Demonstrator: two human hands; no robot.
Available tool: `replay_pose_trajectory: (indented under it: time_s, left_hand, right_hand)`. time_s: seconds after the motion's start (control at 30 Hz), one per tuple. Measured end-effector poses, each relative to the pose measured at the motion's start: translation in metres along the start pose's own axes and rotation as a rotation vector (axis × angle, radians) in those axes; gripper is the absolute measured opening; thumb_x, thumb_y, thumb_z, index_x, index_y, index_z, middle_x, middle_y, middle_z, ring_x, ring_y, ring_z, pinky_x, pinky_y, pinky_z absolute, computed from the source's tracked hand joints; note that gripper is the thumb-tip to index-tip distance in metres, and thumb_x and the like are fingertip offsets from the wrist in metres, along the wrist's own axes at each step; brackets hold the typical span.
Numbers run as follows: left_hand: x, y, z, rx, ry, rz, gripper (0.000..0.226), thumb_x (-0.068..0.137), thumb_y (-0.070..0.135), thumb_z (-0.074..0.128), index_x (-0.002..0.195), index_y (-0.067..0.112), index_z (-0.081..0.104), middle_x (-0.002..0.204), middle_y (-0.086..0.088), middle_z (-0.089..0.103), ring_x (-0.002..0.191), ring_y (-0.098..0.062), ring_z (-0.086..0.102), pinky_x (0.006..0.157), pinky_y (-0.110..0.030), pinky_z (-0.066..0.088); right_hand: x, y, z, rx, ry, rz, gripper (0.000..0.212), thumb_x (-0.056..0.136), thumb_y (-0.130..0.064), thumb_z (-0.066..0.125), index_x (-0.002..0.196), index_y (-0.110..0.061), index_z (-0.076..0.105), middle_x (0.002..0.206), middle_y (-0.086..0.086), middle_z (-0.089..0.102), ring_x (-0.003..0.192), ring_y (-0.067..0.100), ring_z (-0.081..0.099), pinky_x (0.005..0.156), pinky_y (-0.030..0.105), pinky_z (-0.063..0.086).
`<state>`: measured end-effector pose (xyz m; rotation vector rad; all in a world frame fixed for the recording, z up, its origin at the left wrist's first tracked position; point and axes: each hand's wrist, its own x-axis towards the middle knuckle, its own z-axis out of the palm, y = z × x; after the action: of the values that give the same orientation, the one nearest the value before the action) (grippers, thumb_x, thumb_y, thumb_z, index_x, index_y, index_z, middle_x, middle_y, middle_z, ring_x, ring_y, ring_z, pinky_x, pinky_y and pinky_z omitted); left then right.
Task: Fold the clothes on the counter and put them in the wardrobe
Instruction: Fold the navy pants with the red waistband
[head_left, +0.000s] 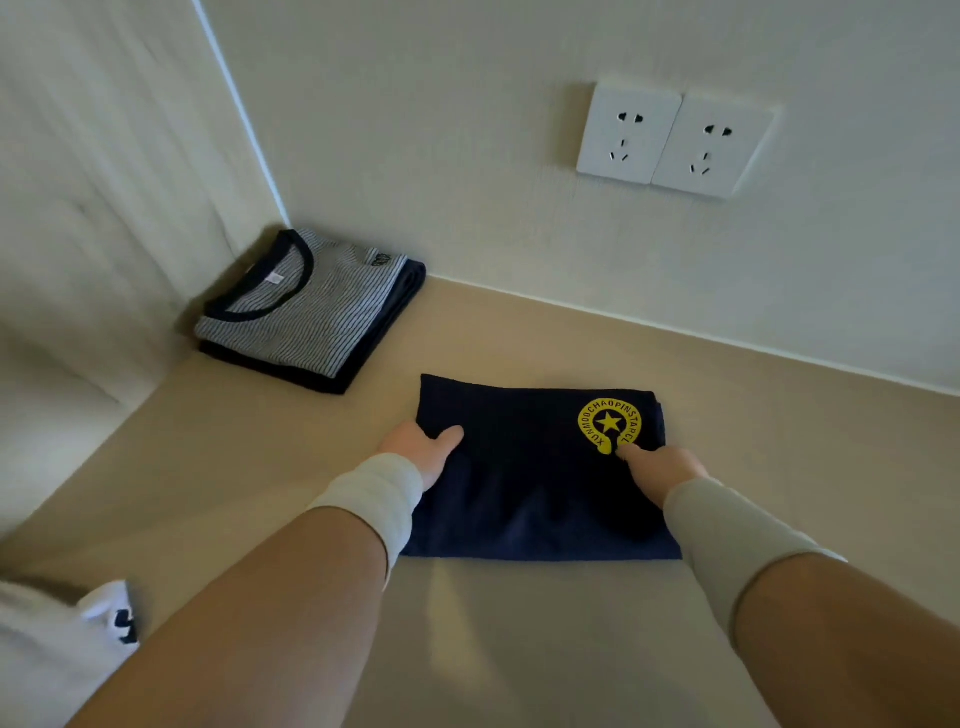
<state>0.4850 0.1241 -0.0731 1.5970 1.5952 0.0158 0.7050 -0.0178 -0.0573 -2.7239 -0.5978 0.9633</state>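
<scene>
Navy garment (530, 483) edges under both hands

navy garment (530, 483) — matt cloth | counter (519, 623) — smooth, matt

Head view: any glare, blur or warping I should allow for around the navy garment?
Head view: soft even light, no glare; both forearms cast faint shadows on the counter; wide-angle lens bends the sockets and wall lines; navy garment and its yellow logo sharp; frame edges slightly soft.
</scene>
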Motion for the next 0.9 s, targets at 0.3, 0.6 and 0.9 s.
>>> replay_pose_trajectory:
  time_s: [0.3,0.6,0.9]
  left_hand:
    - [-0.049,-0.042,-0.048,0.188,0.346,-0.014,0.046,0.102,0.039,0.038,0.138,0.011,0.036,0.128,-0.009,0.058,0.112,-0.03,0.058,0.092,-0.037,0.046]
    - [-0.062,-0.109,-0.15,0.166,0.571,-0.195,0.044,0.102,0.038,0.037,0.131,0.006,0.045,0.122,-0.011,0.062,0.108,-0.031,0.061,0.092,-0.037,0.048]
    - [-0.037,-0.205,-0.222,-0.038,0.574,-0.212,0.03,0.1,0.031,0.045,0.119,0.008,0.049,0.111,-0.013,0.063,0.105,-0.035,0.059,0.085,-0.034,0.044]
  right_hand:
    - [-0.039,-0.063,0.019,-0.01,0.051,-0.307,0.027,0.095,-0.012,0.047,0.121,-0.005,0.05,0.11,0.018,0.061,0.095,0.033,0.055,0.074,0.031,0.04]
    - [-0.098,-0.198,0.062,-0.125,0.201,-0.686,0.026,0.096,-0.014,0.043,0.122,-0.01,0.044,0.12,0.017,0.058,0.108,0.037,0.058,0.081,0.038,0.045]
    - [-0.126,-0.328,0.135,-0.205,0.244,-0.874,0.025,0.093,-0.014,0.05,0.118,-0.014,0.045,0.119,0.011,0.053,0.108,0.037,0.055,0.079,0.042,0.045]
